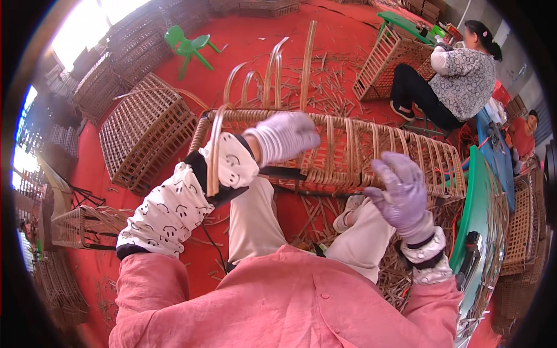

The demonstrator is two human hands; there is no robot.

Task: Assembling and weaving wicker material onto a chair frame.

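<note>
In front of me lies a long rattan basket (371, 134) with a wrapped rim and upright strips. My left hand (287, 138), in a pale purple glove, is over the basket's left part with its fingers bunched together. Whatever they hold, if anything, is hidden. My right hand (400, 191), also gloved, is by the basket's near right edge, thumb and fingers apart and nothing visible in it. Several loose cane strips (268, 72) rise from the far left of the rim. One bent strip (214, 153) passes over my left wrist.
A slatted basket (148, 132) sits to the left, and a green chair (188, 45) farther back. Cane scraps (333, 78) litter the red floor. On my right are a green table (469, 200) and a bundle of strips (492, 232). Another person (464, 81) sits at far right beside a basket (389, 64).
</note>
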